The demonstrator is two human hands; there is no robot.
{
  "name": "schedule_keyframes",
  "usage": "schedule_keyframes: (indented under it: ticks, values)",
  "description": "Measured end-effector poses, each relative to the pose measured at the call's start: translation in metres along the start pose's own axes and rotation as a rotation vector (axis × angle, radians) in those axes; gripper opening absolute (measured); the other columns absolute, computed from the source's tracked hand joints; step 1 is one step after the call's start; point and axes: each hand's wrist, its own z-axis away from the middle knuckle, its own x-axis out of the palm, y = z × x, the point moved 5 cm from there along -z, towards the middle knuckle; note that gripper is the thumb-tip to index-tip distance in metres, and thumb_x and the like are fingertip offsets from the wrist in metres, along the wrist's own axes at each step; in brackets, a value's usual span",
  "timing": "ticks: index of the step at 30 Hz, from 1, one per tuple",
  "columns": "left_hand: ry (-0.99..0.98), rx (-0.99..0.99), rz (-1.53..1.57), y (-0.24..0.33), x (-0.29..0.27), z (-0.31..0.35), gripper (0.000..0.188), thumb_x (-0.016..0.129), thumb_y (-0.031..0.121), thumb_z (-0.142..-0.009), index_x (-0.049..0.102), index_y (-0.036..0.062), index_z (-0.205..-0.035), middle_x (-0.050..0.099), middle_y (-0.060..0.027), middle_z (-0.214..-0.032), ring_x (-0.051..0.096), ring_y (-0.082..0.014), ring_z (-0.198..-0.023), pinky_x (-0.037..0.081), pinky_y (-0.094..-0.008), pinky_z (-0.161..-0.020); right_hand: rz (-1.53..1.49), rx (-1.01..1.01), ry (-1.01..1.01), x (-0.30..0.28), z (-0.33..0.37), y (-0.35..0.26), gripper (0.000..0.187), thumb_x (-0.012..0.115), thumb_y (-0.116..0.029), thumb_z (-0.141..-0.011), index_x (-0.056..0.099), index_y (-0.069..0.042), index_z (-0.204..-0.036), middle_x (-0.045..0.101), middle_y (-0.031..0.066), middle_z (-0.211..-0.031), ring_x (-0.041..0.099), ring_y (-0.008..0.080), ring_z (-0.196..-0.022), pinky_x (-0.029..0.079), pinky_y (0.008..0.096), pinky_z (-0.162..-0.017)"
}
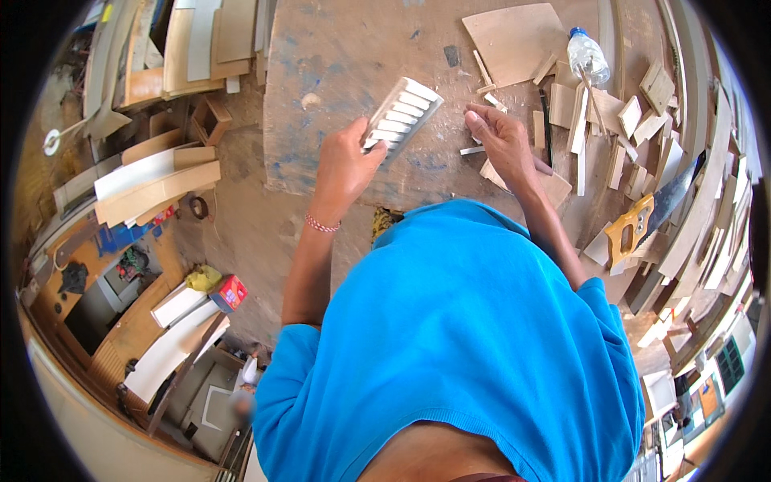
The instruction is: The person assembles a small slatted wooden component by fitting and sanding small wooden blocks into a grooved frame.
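My left hand [348, 165] grips the lower left end of a small slatted wooden frame [404, 115], holding it tilted over the workbench [321, 80]. Several pale slats run across the frame with dark gaps between them. To the right of the frame, apart from it, is my right hand [502, 138], its thumb and fingers pressed together. Whatever those fingertips hold, if anything, is too small to make out. A short white strip [472, 150] shows beside that hand, and a flat wooden piece [550, 186] lies partly under my right forearm.
A clear plastic bottle with a blue cap [588, 58] stands among wood offcuts [610, 108] at the right. A thin wooden board [514, 40] lies at the back. Farther right rests a yellow-handled handsaw [630, 229]. Stacked boards [161, 181] fill the left side.
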Motion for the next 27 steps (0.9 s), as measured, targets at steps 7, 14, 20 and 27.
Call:
schedule_keyframes:
  ticks: [7, 14, 20, 27]
  values:
    - [0.057, -0.192, 1.316, -0.014, 0.019, 0.035, 0.029, 0.063, 0.002, -0.076, 0.053, -0.007, -0.102, 0.062, -0.012, -0.091, 0.06, -0.0147, -0.077, 0.051, -0.0267, -0.069, -0.543, 0.117, -0.232, 0.02, 0.011, -0.03, 0.034, 0.051, -0.018, -0.09, 0.051, 0.006, -0.114, 0.059, 0.0165, -0.104, 0.058, 0.0212, -0.097, 0.048, 0.032, -0.085]
    - [0.209, -0.129, 1.366, 0.02, 0.022, 0.065, 0.027, 0.061, 0.004, -0.078, 0.052, -0.0049, -0.101, 0.061, -0.0113, -0.093, 0.06, -0.0142, -0.08, 0.05, -0.0269, -0.071, -0.647, 0.08, -0.338, 0.032, 0.021, -0.057, 0.037, 0.054, -0.017, -0.087, 0.05, 0.007, -0.115, 0.059, 0.0162, -0.105, 0.059, 0.0206, -0.095, 0.048, 0.0322, -0.084]
    - [0.302, -0.058, 0.994, 0.032, 0.027, 0.082, 0.025, 0.06, 0.008, -0.081, 0.053, -0.0047, -0.101, 0.061, -0.0099, -0.094, 0.057, -0.0122, -0.083, 0.047, -0.0247, -0.072, -0.681, 0.069, -0.353, 0.031, 0.037, -0.067, 0.035, 0.061, -0.011, -0.082, 0.053, 0.008, -0.111, 0.062, 0.013, -0.097, 0.061, 0.0149, -0.083, 0.051, 0.0283, -0.075]
    - [0.349, -0.131, 0.932, 0.036, 0.034, 0.094, 0.026, 0.061, 0.011, -0.08, 0.053, -0.0055, -0.1, 0.062, -0.0112, -0.09, 0.059, -0.0127, -0.079, 0.047, -0.0256, -0.069, -0.63, 0.065, -0.345, 0.028, 0.041, -0.058, 0.035, 0.064, -0.007, -0.079, 0.055, 0.008, -0.109, 0.063, 0.0124, -0.095, 0.062, 0.0145, -0.08, 0.051, 0.0254, -0.069]
